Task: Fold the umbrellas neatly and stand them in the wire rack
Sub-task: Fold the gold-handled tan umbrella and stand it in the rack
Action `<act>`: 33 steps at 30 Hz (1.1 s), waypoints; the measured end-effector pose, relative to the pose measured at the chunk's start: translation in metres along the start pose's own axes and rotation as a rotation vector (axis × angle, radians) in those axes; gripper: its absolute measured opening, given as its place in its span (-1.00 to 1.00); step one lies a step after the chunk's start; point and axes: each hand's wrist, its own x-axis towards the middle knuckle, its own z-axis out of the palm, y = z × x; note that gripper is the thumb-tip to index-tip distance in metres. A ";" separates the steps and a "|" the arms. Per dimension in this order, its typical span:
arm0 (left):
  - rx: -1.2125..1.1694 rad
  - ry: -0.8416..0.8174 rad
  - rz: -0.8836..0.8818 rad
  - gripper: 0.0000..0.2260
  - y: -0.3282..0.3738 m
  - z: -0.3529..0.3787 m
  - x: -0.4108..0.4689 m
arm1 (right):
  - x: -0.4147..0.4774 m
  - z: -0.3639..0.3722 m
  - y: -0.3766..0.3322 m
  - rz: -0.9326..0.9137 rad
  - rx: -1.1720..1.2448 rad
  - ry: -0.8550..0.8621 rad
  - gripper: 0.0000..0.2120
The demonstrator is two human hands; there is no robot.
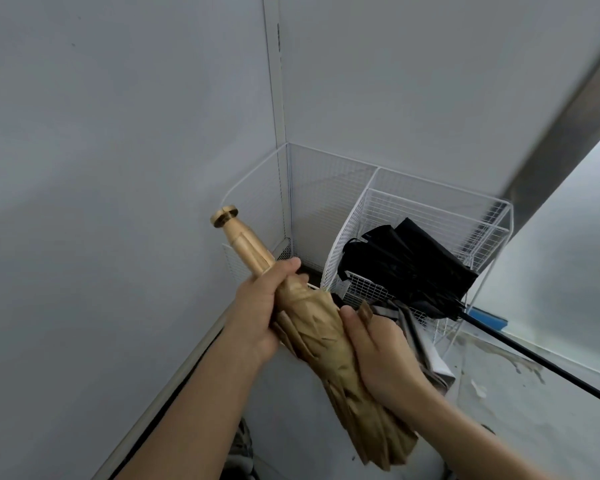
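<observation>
A tan folding umbrella (326,334) slants across the middle of the head view, its knobbed end pointing up and left toward the wall. My left hand (260,306) grips it just below that end. My right hand (381,358) is curled round the gathered fabric lower down. Behind them, in the room corner, stands the white wire rack (430,209). A black umbrella (406,268) lies loosely bunched across the rack's right part, its thin shaft running out to the lower right.
Grey walls meet in the corner behind the rack. A black cable follows the baseboard at lower left. Grey and white folded material (426,344) lies on the floor by the rack, beside a blue object (489,318). The floor at right is stained.
</observation>
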 end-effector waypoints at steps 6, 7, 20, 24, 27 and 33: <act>-0.081 0.258 0.030 -0.82 -0.011 0.004 0.010 | -0.001 0.000 0.016 -0.129 -0.041 0.021 -0.48; -0.102 0.245 0.073 -0.83 -0.007 0.004 0.009 | 0.000 -0.002 0.016 -0.144 0.002 0.029 -0.53; 0.038 0.318 0.516 -0.79 0.006 0.002 0.006 | -0.014 -0.010 0.008 -0.466 -0.168 -0.020 -0.85; 0.224 0.361 0.699 -0.79 0.008 -0.004 0.007 | -0.020 -0.008 0.006 -0.545 -0.243 0.005 -0.84; 0.183 0.272 0.656 -0.83 0.012 -0.007 0.005 | -0.016 -0.019 0.003 -0.511 -0.190 0.060 -0.89; 0.128 -0.227 0.443 -0.81 0.006 0.000 -0.003 | -0.011 -0.030 -0.003 -0.155 0.262 -0.101 -0.91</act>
